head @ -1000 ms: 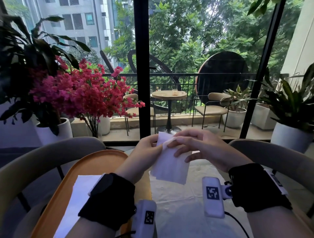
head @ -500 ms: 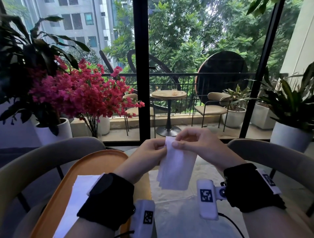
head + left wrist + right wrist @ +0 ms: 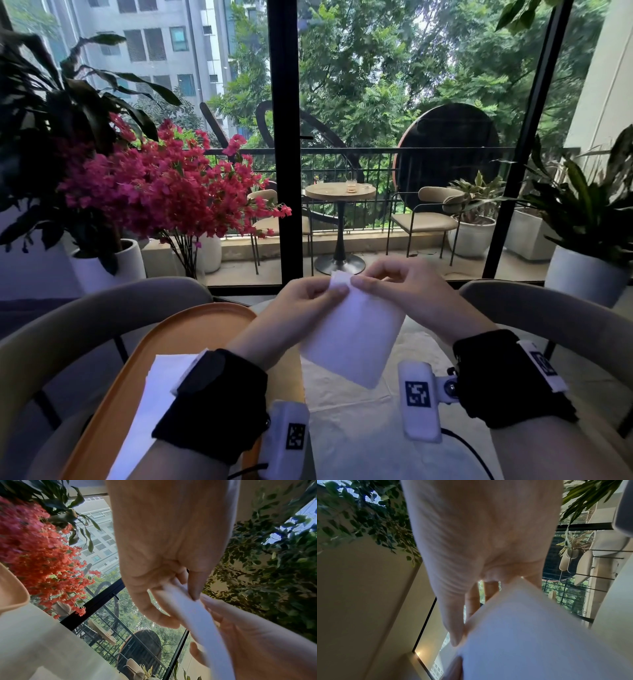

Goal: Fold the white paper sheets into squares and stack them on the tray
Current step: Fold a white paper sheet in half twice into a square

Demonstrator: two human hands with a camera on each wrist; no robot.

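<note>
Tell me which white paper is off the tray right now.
The folded sheet pinched at its top corner by the left hand and right hand; the other paper lies on the orange tray.

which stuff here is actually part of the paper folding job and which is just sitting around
Part of the job: folded paper pinched by left hand and right hand; paper stack; orange tray.

Just around: pink flowers, potted plant, balcony table, chairs.

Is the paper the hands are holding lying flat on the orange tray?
No, the folded white paper hangs in the air, pinched at its top by the left hand and right hand, beside the orange tray.
</note>
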